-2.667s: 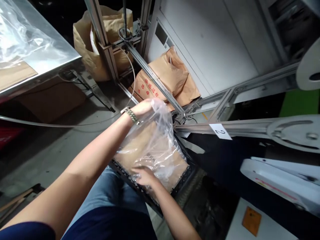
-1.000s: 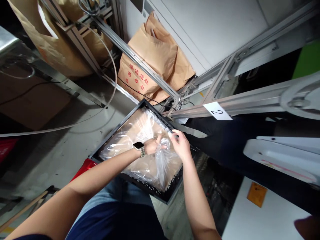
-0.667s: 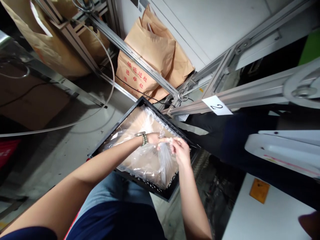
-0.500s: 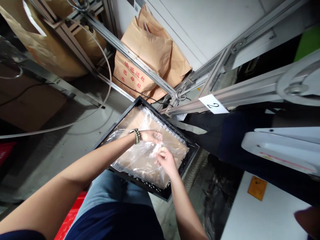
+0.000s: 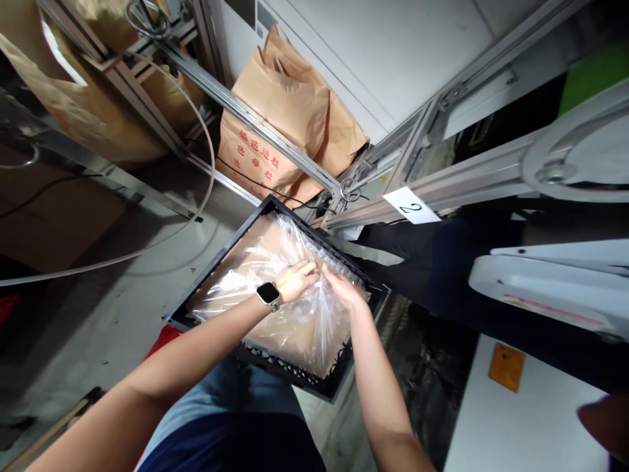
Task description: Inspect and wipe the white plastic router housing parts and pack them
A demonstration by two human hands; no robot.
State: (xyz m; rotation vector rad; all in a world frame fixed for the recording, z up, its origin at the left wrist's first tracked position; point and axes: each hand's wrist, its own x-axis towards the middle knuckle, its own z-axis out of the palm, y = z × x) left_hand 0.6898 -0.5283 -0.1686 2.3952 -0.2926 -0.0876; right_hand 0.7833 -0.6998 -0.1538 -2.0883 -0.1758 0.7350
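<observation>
A clear plastic bag (image 5: 275, 321) lines a black crate (image 5: 216, 259), with brown cardboard (image 5: 263, 233) showing beneath the film. The film is drawn together into radiating creases near the crate's middle. My left hand (image 5: 297, 280), a watch on its wrist, has its fingers curled around the gathered plastic. Close beside it, my right hand (image 5: 341, 288) lies with straight fingers against the bunched film. Just where the fingertips of both hands meet the plastic is partly hidden.
Brown paper bags (image 5: 275, 118) with red lettering stand behind a metal frame rail (image 5: 246, 111). A pale hose (image 5: 209, 177) curves across the left side. At right are a frame bar with a number label (image 5: 411, 205), a person's dark clothing (image 5: 455, 269) and a white surface (image 5: 531, 413).
Both hands have shifted onto the plastic, which is now pulled into tighter creases. My left wrist has turned so the watch face shows. My right hand has straightened its fingers and moved up and right.
</observation>
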